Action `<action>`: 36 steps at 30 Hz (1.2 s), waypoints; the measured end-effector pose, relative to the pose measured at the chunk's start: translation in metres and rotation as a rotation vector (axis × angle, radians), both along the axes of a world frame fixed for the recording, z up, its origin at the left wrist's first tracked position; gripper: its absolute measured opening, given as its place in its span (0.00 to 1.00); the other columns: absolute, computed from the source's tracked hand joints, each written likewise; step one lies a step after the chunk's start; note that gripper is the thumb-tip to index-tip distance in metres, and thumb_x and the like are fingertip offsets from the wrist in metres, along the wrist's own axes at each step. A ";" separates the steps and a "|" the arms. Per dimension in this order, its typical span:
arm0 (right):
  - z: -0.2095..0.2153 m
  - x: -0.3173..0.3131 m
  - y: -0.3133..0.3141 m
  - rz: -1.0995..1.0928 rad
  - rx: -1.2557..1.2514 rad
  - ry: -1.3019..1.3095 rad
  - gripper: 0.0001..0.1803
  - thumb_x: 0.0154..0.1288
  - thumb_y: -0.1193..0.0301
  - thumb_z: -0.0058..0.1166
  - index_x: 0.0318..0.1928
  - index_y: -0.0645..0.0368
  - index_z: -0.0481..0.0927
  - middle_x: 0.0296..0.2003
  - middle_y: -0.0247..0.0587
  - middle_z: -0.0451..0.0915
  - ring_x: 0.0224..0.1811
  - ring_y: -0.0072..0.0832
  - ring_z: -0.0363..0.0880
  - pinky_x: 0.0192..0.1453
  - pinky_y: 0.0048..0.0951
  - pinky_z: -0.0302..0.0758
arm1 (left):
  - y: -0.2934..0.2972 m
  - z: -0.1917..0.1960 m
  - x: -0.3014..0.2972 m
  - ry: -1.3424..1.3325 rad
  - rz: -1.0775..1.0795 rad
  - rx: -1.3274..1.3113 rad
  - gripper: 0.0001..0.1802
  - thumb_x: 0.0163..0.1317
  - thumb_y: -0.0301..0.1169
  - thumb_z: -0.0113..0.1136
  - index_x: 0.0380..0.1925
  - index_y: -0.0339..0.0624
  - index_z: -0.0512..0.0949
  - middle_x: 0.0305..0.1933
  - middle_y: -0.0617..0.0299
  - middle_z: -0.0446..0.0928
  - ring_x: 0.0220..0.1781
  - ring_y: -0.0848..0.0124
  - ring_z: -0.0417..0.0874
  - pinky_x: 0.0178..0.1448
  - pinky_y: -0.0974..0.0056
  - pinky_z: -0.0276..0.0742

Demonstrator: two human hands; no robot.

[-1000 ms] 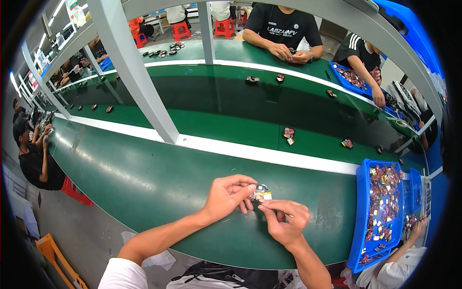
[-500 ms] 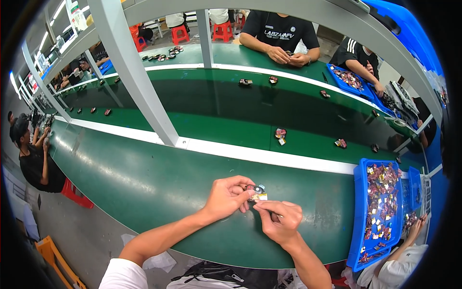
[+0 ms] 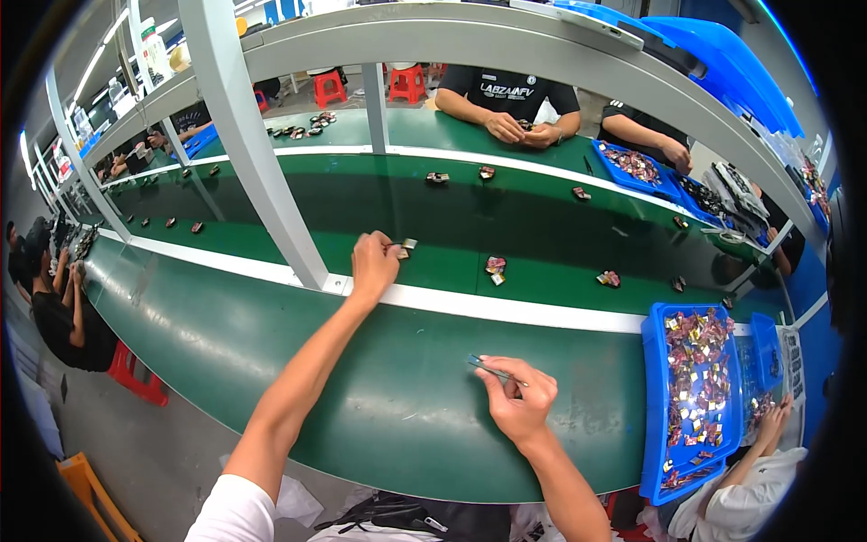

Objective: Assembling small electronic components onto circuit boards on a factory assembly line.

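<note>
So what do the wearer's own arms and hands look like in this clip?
Two bare hands, no gloves. The left hand and right hand show no rings, watch or wristbands that I can make out. Both forearms are uncovered; a white short sleeve shows at the left upper arm. The right arm's sleeve is out of frame.

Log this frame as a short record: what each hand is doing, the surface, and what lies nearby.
left hand: left hand stretched out over the belt, pinching a small part at its fingertips
right hand: right hand near the body, holding thin tweezers
surface: green conveyor belt with a white strip
nearby: small parts on the belt; blue bin of small pieces to the right
others: a person in a black shirt seated across
</note>
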State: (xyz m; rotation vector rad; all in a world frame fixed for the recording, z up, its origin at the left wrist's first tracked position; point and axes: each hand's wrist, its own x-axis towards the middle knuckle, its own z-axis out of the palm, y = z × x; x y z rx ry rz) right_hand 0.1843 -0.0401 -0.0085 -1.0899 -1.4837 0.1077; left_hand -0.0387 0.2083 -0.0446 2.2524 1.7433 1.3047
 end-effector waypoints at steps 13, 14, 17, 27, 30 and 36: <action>-0.004 0.011 -0.007 -0.034 -0.075 -0.102 0.09 0.50 0.81 0.73 0.33 0.58 0.87 0.33 0.37 0.90 0.16 0.23 0.76 0.21 0.23 0.70 | -0.013 0.024 0.155 0.085 -0.537 -0.234 0.11 0.57 0.27 0.67 0.40 0.38 0.87 0.47 0.49 0.84 0.49 0.49 0.86 0.54 0.51 0.82; -0.005 0.011 -0.007 -0.040 -0.101 -0.112 0.09 0.50 0.81 0.73 0.33 0.58 0.87 0.33 0.37 0.90 0.16 0.24 0.78 0.21 0.23 0.70 | -0.013 0.025 0.157 0.084 -0.540 -0.232 0.11 0.57 0.27 0.67 0.40 0.38 0.87 0.47 0.49 0.84 0.49 0.49 0.86 0.54 0.51 0.82; -0.003 0.012 -0.007 -0.036 -0.088 -0.098 0.10 0.50 0.81 0.73 0.33 0.58 0.87 0.33 0.37 0.90 0.17 0.25 0.79 0.21 0.23 0.71 | -0.015 0.028 0.159 0.244 -0.377 -0.279 0.08 0.55 0.29 0.70 0.34 0.37 0.86 0.47 0.51 0.84 0.48 0.51 0.86 0.52 0.51 0.82; 0.000 0.009 -0.007 0.000 -0.032 -0.068 0.09 0.50 0.80 0.74 0.33 0.58 0.87 0.32 0.37 0.89 0.15 0.24 0.76 0.19 0.22 0.67 | -0.024 0.031 0.100 -0.185 -0.383 -0.545 0.09 0.58 0.29 0.71 0.31 0.36 0.81 0.26 0.57 0.85 0.30 0.70 0.86 0.36 0.63 0.79; -0.001 0.015 -0.010 -0.020 -0.163 0.005 0.08 0.52 0.80 0.74 0.33 0.59 0.87 0.30 0.35 0.89 0.13 0.16 0.67 0.18 0.20 0.61 | -0.060 0.044 0.089 -0.276 -0.427 -0.560 0.08 0.63 0.28 0.68 0.35 0.34 0.80 0.26 0.60 0.84 0.23 0.75 0.82 0.25 0.67 0.73; 0.000 0.023 -0.010 0.164 -0.342 0.580 0.07 0.59 0.83 0.70 0.37 0.65 0.86 0.33 0.34 0.87 0.19 0.06 0.64 0.22 0.14 0.57 | -0.156 0.048 0.064 -0.655 -0.504 -0.789 0.08 0.67 0.26 0.64 0.40 0.30 0.83 0.27 0.60 0.84 0.18 0.79 0.78 0.17 0.71 0.68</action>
